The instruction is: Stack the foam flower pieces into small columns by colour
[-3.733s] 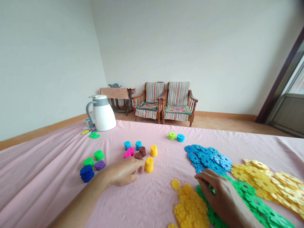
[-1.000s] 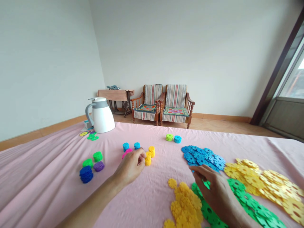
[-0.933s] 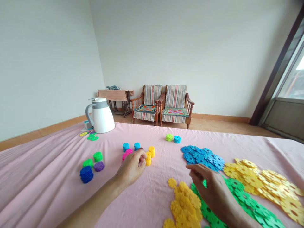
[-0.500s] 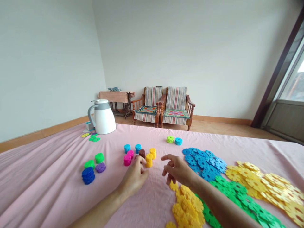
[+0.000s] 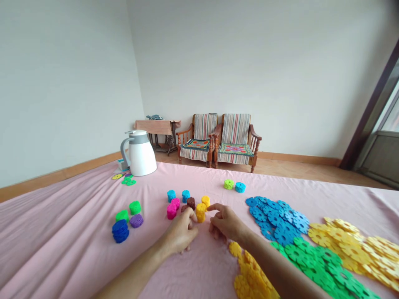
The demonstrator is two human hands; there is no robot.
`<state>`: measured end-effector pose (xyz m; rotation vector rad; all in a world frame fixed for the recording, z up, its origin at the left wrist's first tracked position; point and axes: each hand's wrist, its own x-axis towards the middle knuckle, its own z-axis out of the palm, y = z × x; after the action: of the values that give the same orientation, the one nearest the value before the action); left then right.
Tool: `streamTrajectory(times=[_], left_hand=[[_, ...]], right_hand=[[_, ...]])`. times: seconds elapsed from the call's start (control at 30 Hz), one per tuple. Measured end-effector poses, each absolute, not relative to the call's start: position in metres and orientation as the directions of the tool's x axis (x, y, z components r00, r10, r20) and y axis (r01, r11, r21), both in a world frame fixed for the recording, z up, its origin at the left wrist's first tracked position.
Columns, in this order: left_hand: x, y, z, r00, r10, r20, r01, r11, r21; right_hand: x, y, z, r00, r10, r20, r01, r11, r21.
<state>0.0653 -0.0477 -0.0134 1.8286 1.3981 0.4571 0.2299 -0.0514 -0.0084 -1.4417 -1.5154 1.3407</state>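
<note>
Small stacks of notched plastic snowflake discs stand on the pink cloth (image 5: 199, 270). My left hand (image 5: 181, 230), its fingers loosely bent, is at the near left side of the front yellow stack (image 5: 200, 213). It partly covers the brown stacks (image 5: 190, 203). My right hand (image 5: 226, 224) points its index finger at that yellow stack's right side, the other fingers curled. Both index fingertips are at or very near the stack; contact is hard to make out. Neither hand visibly grips anything. A second yellow stack (image 5: 205, 201) stands just behind.
Pink stacks (image 5: 171, 211) and light-blue stacks (image 5: 171, 195) stand left of centre, with dark-blue (image 5: 120, 231), green and purple ones farther left. Loose piles of blue (image 5: 280, 220), green (image 5: 321, 261) and yellow discs (image 5: 346, 241) lie right. A white jug (image 5: 141, 155) stands back left.
My right hand has moved left, bringing its index finger up to the front yellow stack. My left hand stays beside that stack. The view has turned slightly left.
</note>
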Motion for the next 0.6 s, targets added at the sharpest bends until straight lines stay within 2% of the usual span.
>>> streamTrajectory(times=[0.6], left_hand=[[0.0653,-0.0430,-0.0122,0.338,0.924,-0.180,0.646,-0.089,0.759]], right_hand=[[0.2263,-0.0468,-0.0101,-0.249,0.963,-0.101,0.427,0.015,-0.904]])
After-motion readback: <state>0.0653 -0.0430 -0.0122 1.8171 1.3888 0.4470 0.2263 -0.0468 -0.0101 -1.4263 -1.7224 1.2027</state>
